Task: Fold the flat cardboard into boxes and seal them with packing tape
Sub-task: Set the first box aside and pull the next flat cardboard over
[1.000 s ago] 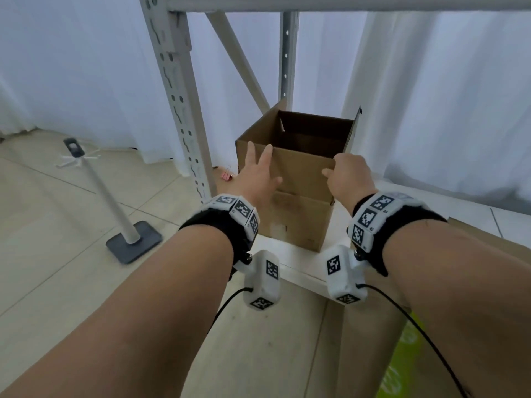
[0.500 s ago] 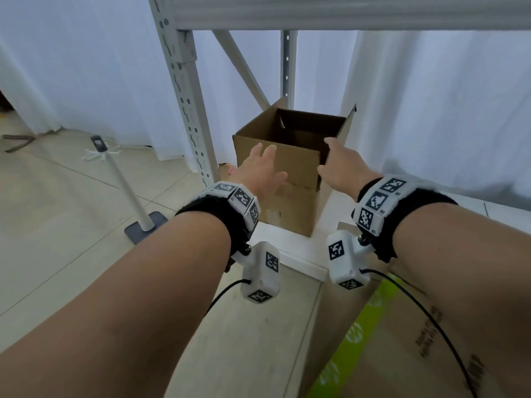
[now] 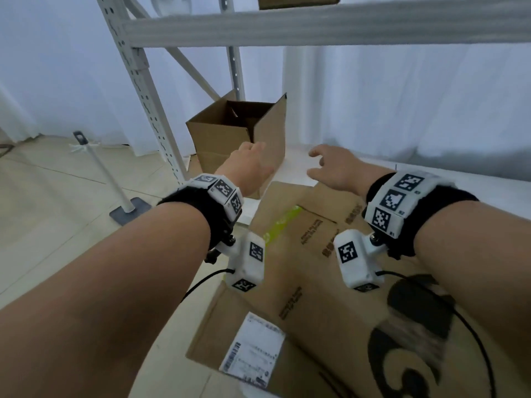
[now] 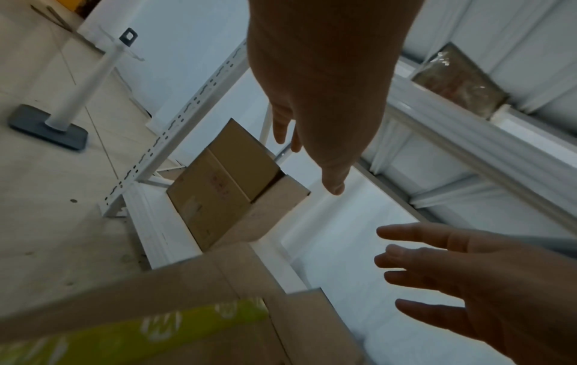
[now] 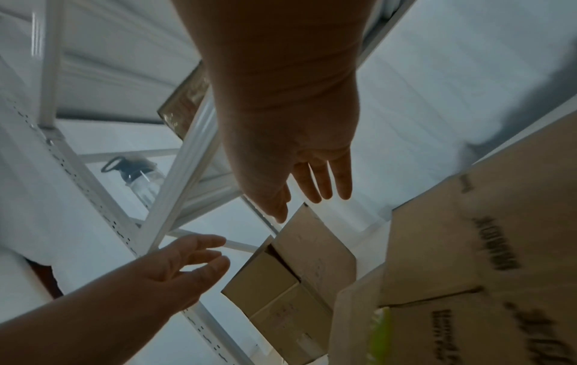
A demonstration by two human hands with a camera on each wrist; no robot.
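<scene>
Both hands (image 3: 290, 168) withdrawn, box (image 3: 230, 133) beyond them

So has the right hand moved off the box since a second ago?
Yes. The right hand has come away from the box toward the person's right; it now hangs open over the white shelf, touching nothing.

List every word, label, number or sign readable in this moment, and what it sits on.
No text can be read.
Flattened cardboard: black print in several blocks, blurred.
Its white shipping label: barcode and fine print, too small.
Its green tape strip: white marks, blurred.
Open box on the shelf: faint red stamp, illegible.
Wrist bands: black-and-white square code markers, no words.
</scene>
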